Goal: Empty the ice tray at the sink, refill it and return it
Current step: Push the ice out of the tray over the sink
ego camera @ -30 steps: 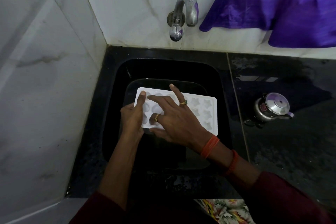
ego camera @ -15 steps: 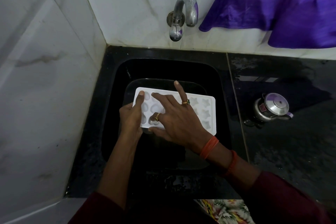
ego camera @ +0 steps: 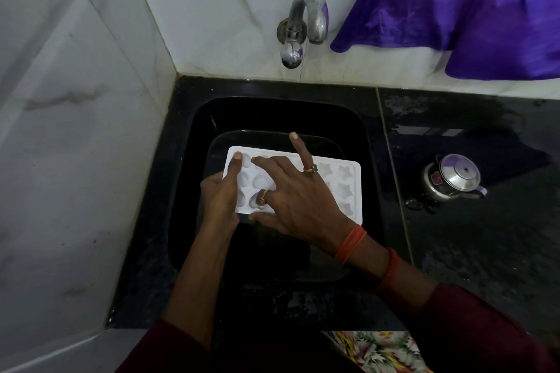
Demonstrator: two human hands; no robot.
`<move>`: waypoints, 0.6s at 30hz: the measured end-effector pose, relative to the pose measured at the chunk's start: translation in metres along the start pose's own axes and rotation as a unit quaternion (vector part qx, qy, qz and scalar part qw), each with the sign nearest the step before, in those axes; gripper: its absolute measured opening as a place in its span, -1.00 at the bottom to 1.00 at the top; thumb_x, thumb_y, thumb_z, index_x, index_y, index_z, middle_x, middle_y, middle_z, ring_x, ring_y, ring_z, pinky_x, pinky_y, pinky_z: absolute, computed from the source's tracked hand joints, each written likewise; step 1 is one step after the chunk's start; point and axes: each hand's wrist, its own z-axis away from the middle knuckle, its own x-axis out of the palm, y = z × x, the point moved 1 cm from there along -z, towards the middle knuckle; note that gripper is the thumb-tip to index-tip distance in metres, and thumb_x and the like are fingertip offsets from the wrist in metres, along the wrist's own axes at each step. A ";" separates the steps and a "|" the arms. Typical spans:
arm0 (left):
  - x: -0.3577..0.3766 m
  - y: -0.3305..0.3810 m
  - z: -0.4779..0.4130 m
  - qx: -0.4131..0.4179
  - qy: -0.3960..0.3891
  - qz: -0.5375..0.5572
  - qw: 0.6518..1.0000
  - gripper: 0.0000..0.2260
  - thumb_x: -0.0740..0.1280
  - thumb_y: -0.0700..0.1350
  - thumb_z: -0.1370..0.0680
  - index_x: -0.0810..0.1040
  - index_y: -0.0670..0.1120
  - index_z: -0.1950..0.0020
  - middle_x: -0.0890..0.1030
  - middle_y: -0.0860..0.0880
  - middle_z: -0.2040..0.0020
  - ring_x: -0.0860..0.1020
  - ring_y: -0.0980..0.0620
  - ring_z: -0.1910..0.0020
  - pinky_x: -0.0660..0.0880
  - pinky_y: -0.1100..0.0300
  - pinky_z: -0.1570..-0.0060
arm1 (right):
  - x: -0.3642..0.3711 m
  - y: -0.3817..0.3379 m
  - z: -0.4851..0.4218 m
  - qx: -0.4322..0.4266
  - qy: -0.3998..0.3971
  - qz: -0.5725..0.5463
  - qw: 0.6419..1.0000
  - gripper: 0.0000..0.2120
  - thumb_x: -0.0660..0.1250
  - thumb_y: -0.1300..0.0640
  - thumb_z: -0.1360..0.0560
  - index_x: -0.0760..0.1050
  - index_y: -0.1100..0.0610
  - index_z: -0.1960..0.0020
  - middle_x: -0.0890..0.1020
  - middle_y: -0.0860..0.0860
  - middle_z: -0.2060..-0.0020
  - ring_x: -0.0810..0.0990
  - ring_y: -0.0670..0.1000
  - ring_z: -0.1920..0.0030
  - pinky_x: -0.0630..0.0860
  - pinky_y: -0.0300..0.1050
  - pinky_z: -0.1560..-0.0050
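White marble-patterned tiles cover the left and back walls, which meet in a corner. Below them runs a black stone counter, wet and shiny in patches. A black sink is set into its left part, with a dark rectangular tub lying in the basin. A purple cloth hangs down the back wall at the upper right, beside a curved steel tap whose spout stands over the far edge of the sink.

The white ice tray is held roughly level over the middle of the sink, above the tub, with its long side running left to right. Its right end shows star-shaped moulds and its left end rounder, heart-like ones. Whether they hold ice cannot be told.

The left hand grips the tray's left end, thumb laid flat on the top face and the fingers hidden beneath. The right hand lies spread over the middle of the tray: one finger reaches to the far left moulds, one bends down into a near mould, another points up off the tray, and the thumb runs along the near edge. The two hands almost touch at the tray's near left corner.

A small lidded steel pot stands on the counter, right of the sink. Orange threads circle the right wrist, and two gold rings sit on its fingers.
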 end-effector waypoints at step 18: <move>-0.002 0.002 0.006 -0.069 -0.048 0.060 0.995 -0.64 0.34 0.23 -0.56 0.63 -0.07 0.07 0.71 -0.06 0.26 0.70 -0.04 0.36 0.59 0.13 0.47 | 0.001 -0.004 0.008 0.004 -0.013 -0.027 1.000 -0.72 0.36 -0.18 -0.52 0.71 -0.01 0.13 0.60 0.06 -0.28 0.58 0.04 -0.23 0.00 0.38 -0.52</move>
